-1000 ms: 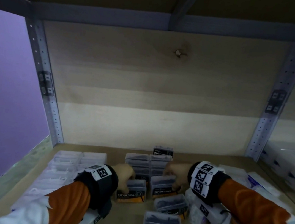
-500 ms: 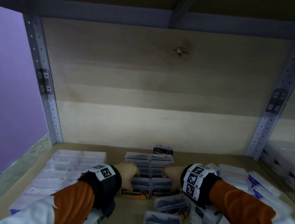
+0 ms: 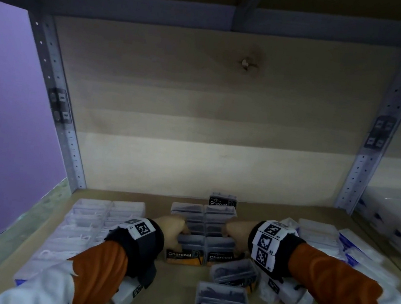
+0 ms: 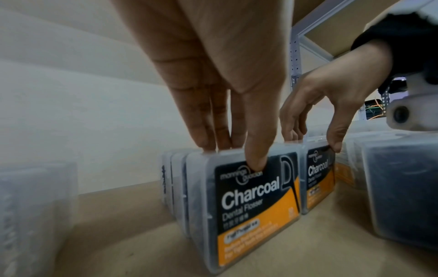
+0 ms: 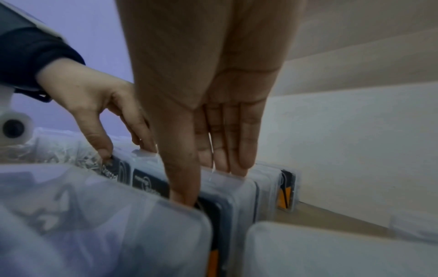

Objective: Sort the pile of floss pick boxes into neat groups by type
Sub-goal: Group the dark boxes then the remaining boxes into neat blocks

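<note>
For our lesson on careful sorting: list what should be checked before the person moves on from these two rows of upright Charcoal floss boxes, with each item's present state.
1. Left hand pinches the front black-and-orange Charcoal box of the left row: ok.
2. Right hand pinches the front Charcoal box of the right row: ok.
3. Both front boxes upright, labels facing the person: ok.
4. The two rows side by side, fronts level: ok.
5. Loose dark boxes lying flat in front, not yet grouped: not ok.
6. Clear boxes of white picks kept apart on the left: ok.
</note>
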The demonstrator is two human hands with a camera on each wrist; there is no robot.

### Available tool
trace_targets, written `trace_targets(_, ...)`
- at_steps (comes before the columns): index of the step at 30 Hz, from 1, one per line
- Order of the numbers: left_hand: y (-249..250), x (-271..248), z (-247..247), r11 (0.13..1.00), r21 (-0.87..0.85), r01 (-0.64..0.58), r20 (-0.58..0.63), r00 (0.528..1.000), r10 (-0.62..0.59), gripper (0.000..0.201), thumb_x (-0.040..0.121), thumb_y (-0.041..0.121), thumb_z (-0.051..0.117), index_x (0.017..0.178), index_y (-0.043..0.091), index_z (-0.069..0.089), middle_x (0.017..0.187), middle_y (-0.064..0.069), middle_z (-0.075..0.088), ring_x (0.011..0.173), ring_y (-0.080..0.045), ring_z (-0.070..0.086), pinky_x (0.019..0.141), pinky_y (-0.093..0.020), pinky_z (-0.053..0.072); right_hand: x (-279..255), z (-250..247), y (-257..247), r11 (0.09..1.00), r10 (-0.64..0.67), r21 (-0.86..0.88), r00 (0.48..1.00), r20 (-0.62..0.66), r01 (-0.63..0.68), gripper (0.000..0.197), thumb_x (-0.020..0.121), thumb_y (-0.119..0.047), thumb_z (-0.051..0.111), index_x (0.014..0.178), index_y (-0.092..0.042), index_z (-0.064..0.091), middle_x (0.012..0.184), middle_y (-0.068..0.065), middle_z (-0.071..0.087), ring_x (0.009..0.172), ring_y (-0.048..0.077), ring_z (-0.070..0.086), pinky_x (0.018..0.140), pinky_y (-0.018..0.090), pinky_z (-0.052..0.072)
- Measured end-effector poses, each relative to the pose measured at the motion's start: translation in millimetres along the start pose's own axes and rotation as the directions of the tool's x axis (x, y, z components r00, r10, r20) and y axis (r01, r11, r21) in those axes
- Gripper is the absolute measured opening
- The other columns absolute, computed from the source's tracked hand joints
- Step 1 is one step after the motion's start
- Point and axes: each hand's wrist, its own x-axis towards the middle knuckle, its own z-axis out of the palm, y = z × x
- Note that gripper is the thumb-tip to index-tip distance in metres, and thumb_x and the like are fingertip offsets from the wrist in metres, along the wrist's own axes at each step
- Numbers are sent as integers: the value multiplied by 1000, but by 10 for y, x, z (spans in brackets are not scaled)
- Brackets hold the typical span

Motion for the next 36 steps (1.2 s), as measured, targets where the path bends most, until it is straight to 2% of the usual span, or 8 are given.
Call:
trace_targets(16, 21, -33, -14, 1000, 0, -14, -23, 1000, 14, 54, 92, 21, 57, 143, 11, 40, 144, -6, 45, 128, -23, 46, 98, -28, 40, -6, 27, 27, 997, 47, 63, 998, -29, -45, 42, 94, -12, 53, 128, 11, 50, 130, 29, 53, 111, 40, 56, 95, 44, 47)
trace_targets(18, 47, -66, -40, 999, -1, -48, -36, 998, 48, 53, 93, 22, 55, 143, 12, 40, 146, -6, 42, 129, -22, 45, 99, -27, 38, -53, 20, 34, 995, 40, 87, 999, -33, -37, 42, 95, -14, 51, 131, 8, 48, 133, 26, 52, 104, 36, 57, 96, 43, 47)
trace_targets(21, 124, -129, -85, 992, 12, -129, -28, 991, 129, 50, 94, 23, 55, 141, 11, 42, 144, -7, 41, 129, -22, 43, 99, -29, 35, -169, -6, 51, 992, 5, 126, 1000, -29, -2, 45, 97, -20, 51, 136, 0, 45, 134, 17, 52, 112, 31, 55, 96, 36, 45)
trace_targets(25, 266, -205, -82, 965, -63, -256, 33, 965, 258, 44, 92, 24, 59, 133, 10, 54, 136, -10, 51, 123, -24, 50, 98, -29, 38, -346, -40, 49, 992, -49, 121, 999, 21, 46, 29, 93, -20, 58, 121, -11, 56, 115, 16, 60, 92, 22, 52, 84, 33, 45)
trace_targets(27, 333, -229, -43, 950, -112, -293, 58, 952, 301, 41, 90, 27, 62, 128, 11, 58, 130, -9, 58, 116, -24, 54, 92, -22, 39, -413, -17, 37, 992, -65, 107, 997, 43, 60, 43, 91, -20, 61, 131, -8, 52, 125, 14, 59, 97, 19, 53, 80, 26, 41)
trace_targets(30, 421, -242, 37, 938, -173, -301, 101, 942, 321, 44, 88, 28, 65, 127, 9, 59, 124, -10, 62, 110, -24, 57, 80, -10, 37, -462, 47, 22, 995, -71, 75, 996, 61, 66, 54, 90, -21, 62, 139, -9, 45, 136, 10, 54, 118, 25, 53, 90, 27, 43)
trace_targets(33, 480, -260, 71, 941, -203, -269, 139, 944, 300, 47, 85, 26, 69, 127, 7, 59, 124, -11, 62, 112, -25, 58, 93, -23, 43, -480, 106, 3, 995, -84, 54, 996, 40, 82, 52, 88, -21, 64, 137, -8, 49, 135, 10, 54, 119, 25, 53, 93, 28, 43)
trace_targets(36, 502, -295, 64, 943, -205, -264, 146, 944, 296, 48, 84, 25, 70, 127, 8, 58, 121, -13, 64, 110, -24, 59, 93, -25, 45, -478, 156, 0, 994, -82, 67, 997, -10, 83, 49, 87, -20, 65, 133, -8, 52, 133, 10, 56, 117, 25, 55, 92, 29, 44)
